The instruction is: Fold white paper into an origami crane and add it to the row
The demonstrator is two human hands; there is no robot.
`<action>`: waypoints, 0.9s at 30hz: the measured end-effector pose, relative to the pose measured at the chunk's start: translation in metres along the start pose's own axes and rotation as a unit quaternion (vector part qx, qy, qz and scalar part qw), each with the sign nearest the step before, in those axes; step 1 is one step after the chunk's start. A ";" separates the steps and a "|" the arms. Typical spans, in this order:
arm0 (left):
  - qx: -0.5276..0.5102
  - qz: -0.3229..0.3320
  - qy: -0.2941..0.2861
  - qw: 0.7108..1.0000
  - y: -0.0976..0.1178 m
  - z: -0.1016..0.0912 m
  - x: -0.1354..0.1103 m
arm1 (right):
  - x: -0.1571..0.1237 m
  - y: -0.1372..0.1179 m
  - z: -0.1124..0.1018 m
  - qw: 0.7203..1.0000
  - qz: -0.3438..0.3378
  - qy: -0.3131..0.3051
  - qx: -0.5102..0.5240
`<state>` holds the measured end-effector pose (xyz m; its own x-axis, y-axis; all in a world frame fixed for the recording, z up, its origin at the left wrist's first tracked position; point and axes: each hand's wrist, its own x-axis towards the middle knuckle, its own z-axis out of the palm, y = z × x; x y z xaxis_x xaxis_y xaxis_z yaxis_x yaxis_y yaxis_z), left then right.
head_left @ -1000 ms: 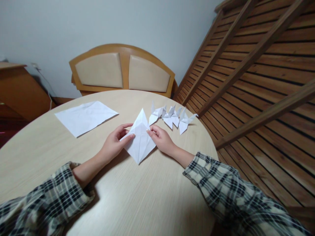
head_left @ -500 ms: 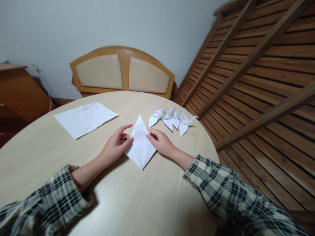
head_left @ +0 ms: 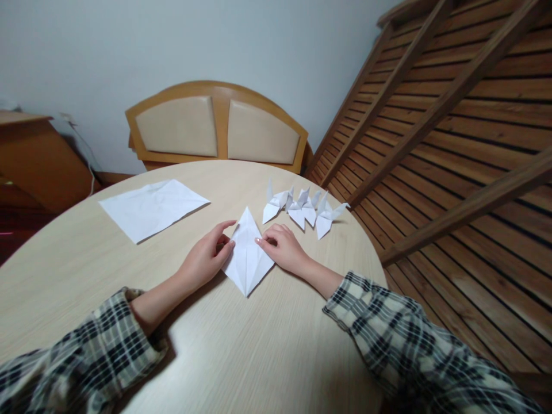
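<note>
A white paper folded into a diamond shape lies flat on the round wooden table. My left hand pinches its left edge with fingers curled. From the other side my right hand presses fingertips onto its right flap near the centre crease. Both sleeves are plaid. Three finished white paper cranes stand in a row just beyond my right hand.
A flat white sheet of paper lies at the table's far left. A wooden chair with padded back stands behind the table. A slatted wooden frame leans at the right. A wooden cabinet is at left.
The folded paper has narrowed and flattened as both hands pushed its side flaps in toward the centre crease. The hands have closed in a little.
</note>
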<state>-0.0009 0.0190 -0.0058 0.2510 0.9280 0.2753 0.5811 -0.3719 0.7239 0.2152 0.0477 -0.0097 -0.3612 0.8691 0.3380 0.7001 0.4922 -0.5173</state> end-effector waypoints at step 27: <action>0.289 0.152 -0.122 0.937 0.005 0.007 -0.012 | -0.002 0.001 -0.004 1.000 0.009 0.000 -0.018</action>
<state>0.0049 0.0058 -0.0098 0.6016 0.7709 0.2092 0.7584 -0.6335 0.1534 0.2183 0.0465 -0.0078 -0.3488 0.8775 0.3290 0.7286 0.4747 -0.4938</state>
